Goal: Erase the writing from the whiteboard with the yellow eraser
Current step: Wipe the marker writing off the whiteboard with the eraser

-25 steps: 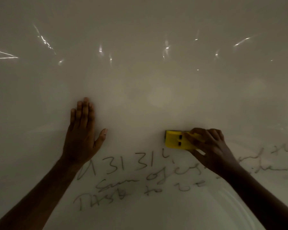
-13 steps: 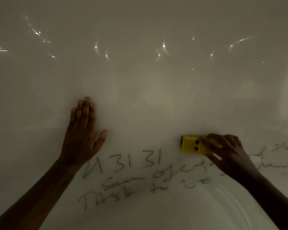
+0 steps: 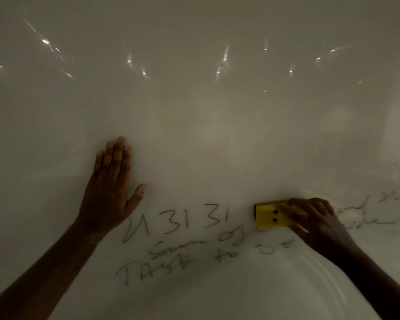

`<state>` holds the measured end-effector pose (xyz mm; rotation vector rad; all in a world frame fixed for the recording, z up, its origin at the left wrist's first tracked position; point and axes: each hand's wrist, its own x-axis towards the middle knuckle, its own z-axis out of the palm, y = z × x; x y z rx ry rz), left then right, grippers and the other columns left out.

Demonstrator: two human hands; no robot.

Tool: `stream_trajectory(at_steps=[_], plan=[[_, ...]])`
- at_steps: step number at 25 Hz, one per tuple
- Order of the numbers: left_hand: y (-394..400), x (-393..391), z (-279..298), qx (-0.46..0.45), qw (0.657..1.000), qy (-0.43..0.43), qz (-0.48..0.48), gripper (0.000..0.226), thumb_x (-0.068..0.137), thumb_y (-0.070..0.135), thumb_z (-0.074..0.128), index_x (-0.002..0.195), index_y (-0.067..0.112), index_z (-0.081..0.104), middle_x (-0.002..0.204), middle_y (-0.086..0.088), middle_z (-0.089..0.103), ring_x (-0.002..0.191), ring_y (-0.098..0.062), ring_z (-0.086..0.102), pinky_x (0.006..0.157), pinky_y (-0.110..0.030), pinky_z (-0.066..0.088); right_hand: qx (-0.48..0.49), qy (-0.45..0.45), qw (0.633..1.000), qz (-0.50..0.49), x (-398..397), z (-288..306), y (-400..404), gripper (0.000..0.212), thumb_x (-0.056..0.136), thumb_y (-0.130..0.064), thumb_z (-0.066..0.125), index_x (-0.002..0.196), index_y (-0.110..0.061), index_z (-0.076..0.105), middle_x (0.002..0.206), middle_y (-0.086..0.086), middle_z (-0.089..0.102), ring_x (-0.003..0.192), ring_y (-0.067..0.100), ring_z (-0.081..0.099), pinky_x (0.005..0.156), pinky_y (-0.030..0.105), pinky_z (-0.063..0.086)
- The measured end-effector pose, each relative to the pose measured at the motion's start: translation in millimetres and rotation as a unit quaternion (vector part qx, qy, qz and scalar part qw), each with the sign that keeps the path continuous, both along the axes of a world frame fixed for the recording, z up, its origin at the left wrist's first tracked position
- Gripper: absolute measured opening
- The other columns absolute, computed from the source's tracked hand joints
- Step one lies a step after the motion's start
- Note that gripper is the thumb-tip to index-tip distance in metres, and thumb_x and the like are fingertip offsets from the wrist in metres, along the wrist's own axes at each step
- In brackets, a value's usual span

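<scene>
While your left hand (image 3: 109, 195) lies flat, fingers straight, your right hand (image 3: 314, 221) fingers grip the yellow eraser (image 3: 267, 217), long axis left-right, on the whiteboard (image 3: 217, 135).

Head view, dim light: whiteboard (image 3: 217, 135) fills the frame, glare streaks across the top. Left hand (image 3: 109, 192) flat on the board, fingers straight and together, thumb splayed right, just up-left of the writing (image 3: 176, 241). Right hand (image 3: 316, 222) grips the yellow eraser (image 3: 269, 215), fingers curled over its right end, eraser pressed on the board just right of "31 31". Legible: "31 31", below it two scrawled lines, the lower starting "TASK to". Fainter smeared script to the right of the right hand
</scene>
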<state>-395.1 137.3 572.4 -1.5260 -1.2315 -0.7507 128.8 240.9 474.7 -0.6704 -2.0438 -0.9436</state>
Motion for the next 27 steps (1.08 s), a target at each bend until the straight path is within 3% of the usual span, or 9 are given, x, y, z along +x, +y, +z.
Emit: stream_trajectory(at_steps=[5, 8, 12, 15, 19, 23, 27], plan=[[1, 3, -2, -0.004, 1.0, -0.011, 0.005, 0.089, 0.108, 0.052, 0.036, 0.168, -0.008, 0.013, 0.178, -0.028, 0.007, 0.167, -0.043, 0.006, 0.136, -0.056, 0.009, -0.014, 0.122, 0.992, 0.015, -61, 56, -1, 0.056, 0.095, -0.04, 0.068, 0.147, -0.029, 0.052, 0.135, 0.009, 0.061, 0.103, 0.038, 0.058, 0.091, 0.047, 0.04], [0, -1, -2, -0.006, 1.0, 0.001, 0.006, 0.087, 0.109, 0.05, 0.036, 0.168, -0.009, 0.014, 0.178, -0.029, 0.008, 0.167, -0.044, 0.009, 0.136, -0.056, 0.01, 0.007, 0.062, 0.997, 0.051, -106, 40, -11, 0.054, 0.099, -0.037, 0.069, 0.15, -0.03, 0.053, 0.135, 0.006, 0.062, 0.103, 0.031, 0.056, 0.09, 0.046, 0.041], [-1, -5, -4, -0.006, 1.0, 0.007, 0.003, 0.088, 0.108, 0.051, 0.038, 0.168, -0.009, 0.014, 0.178, -0.028, 0.009, 0.166, -0.044, 0.011, 0.136, -0.056, 0.011, 0.027, -0.06, 0.997, 0.04, -77, -10, -13, 0.053, 0.104, -0.034, 0.064, 0.155, -0.032, 0.049, 0.137, 0.003, 0.063, 0.11, 0.029, 0.063, 0.097, 0.046, 0.044], [0, -3, -5, -0.003, 1.0, 0.004, 0.002, 0.09, 0.106, 0.051, 0.042, 0.168, -0.008, 0.015, 0.178, -0.028, 0.009, 0.167, -0.043, 0.009, 0.136, -0.055, 0.01, 0.044, 0.0, 0.999, 0.018, -60, 15, -13, 0.051, 0.102, -0.035, 0.062, 0.152, -0.03, 0.051, 0.133, 0.007, 0.063, 0.1, 0.033, 0.06, 0.091, 0.047, 0.043], [0, -4, -6, -0.001, 1.0, 0.005, 0.008, 0.091, 0.106, 0.052, 0.042, 0.168, -0.008, 0.016, 0.178, -0.028, 0.009, 0.167, -0.044, 0.01, 0.137, -0.054, 0.009, 0.041, 0.07, 0.996, 0.026, -110, 68, -19, 0.055, 0.097, -0.038, 0.071, 0.149, -0.027, 0.057, 0.131, 0.008, 0.064, 0.098, 0.033, 0.058, 0.089, 0.046, 0.041], [-1, -8, -6, -0.001, 1.0, 0.007, 0.012, 0.09, 0.106, 0.053, 0.04, 0.168, -0.008, 0.015, 0.178, -0.027, 0.01, 0.167, -0.043, 0.011, 0.137, -0.053, 0.008, 0.036, -0.012, 0.997, 0.061, -153, 31, -26, 0.055, 0.1, -0.036, 0.069, 0.152, -0.031, 0.052, 0.13, 0.004, 0.065, 0.098, 0.029, 0.062, 0.089, 0.046, 0.045], [-2, -10, -8, -0.008, 1.0, 0.014, 0.01, 0.091, 0.106, 0.054, 0.039, 0.169, -0.006, 0.013, 0.179, -0.025, 0.009, 0.168, -0.04, 0.007, 0.137, -0.053, 0.007, 0.064, -0.101, 0.991, 0.061, -109, -1, -22, 0.054, 0.102, -0.028, 0.066, 0.154, -0.029, 0.051, 0.129, 0.005, 0.067, 0.102, 0.029, 0.064, 0.093, 0.047, 0.048]])
